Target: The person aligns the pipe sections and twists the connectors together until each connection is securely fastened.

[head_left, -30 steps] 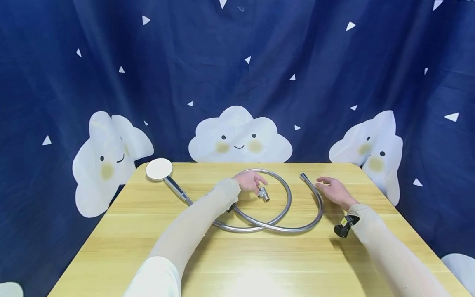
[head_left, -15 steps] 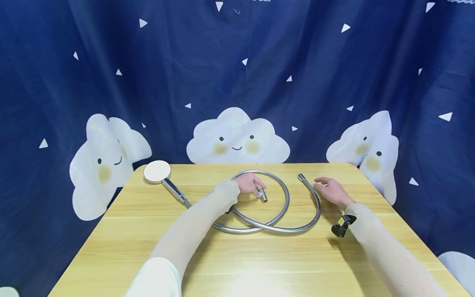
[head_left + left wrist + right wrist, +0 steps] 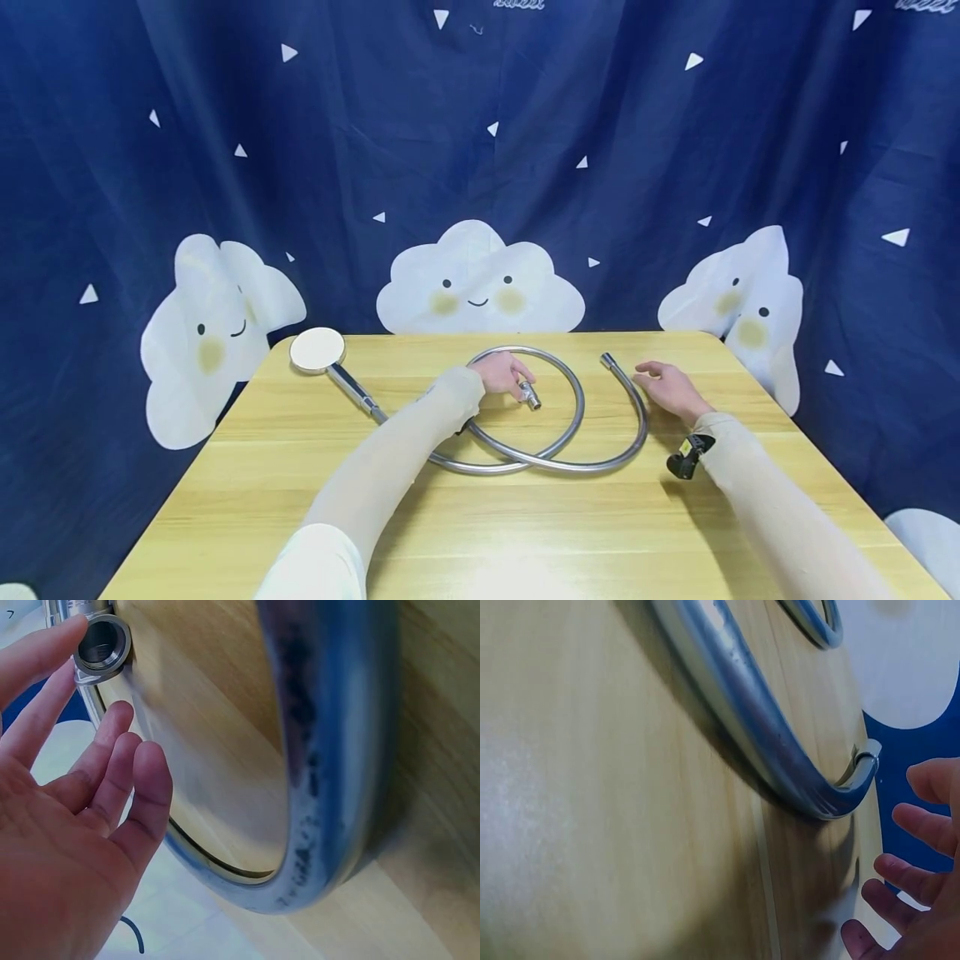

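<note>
A small chrome pipe fitting point(image 3: 531, 397) with a threaded, ringed mouth point(image 3: 120, 658) lies inside the loop of a shower hose. My left hand point(image 3: 501, 372) pinches its near end between thumb and index finger, the other fingers loosely bent below. The silver hose point(image 3: 577, 417) crosses itself on the table and runs to a round shower head point(image 3: 318, 350) with a black-and-chrome handle at the far left. Its free end, a metal connector point(image 3: 607, 361), points to the back. Just right of that end is my right hand point(image 3: 673, 392), fingers loosely spread, holding nothing.
The wooden table point(image 3: 480, 517) has rounded back corners. A dark blue curtain point(image 3: 480, 125) with white clouds hangs behind it and at the sides. On my right wrist sits a black camera point(image 3: 690, 455).
My left index finger has come down closer to the thumb at the fitting. The head view has tilted slightly upward. My right hand, the hose and the shower head stay put.
</note>
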Demonstrator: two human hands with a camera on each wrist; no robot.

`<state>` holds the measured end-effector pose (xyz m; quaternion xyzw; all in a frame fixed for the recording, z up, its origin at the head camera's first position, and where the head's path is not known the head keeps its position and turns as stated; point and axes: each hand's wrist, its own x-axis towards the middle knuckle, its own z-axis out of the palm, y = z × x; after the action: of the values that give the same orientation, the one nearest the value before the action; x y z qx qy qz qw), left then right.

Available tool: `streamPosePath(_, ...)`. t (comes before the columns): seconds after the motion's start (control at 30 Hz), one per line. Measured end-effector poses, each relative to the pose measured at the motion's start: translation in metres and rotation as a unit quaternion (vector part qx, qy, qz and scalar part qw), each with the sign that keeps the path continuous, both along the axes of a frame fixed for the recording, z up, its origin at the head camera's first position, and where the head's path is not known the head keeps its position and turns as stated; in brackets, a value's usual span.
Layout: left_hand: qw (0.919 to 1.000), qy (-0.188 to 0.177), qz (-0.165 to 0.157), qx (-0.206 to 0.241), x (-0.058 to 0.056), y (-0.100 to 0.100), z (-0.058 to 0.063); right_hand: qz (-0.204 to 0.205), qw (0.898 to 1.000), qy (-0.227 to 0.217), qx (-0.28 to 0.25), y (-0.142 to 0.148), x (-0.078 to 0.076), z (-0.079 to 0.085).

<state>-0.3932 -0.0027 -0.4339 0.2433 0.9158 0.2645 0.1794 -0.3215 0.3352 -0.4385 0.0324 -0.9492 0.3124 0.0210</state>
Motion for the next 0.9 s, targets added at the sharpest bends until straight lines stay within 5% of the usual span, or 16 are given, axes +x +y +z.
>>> streamPosePath(0.5, 0.9976, 0.049, -0.028, -0.040, 0.006, -0.002, 0.002, -0.004, 1.000, -0.005, -0.004, -0.004, -0.012, -0.008)
streamPosePath(0.9, 0.9971, 0.054, -0.026, -0.046, 0.006, 0.000, 0.002, 0.003, 1.000, -0.008, 0.002, -0.011, -0.019, -0.008)
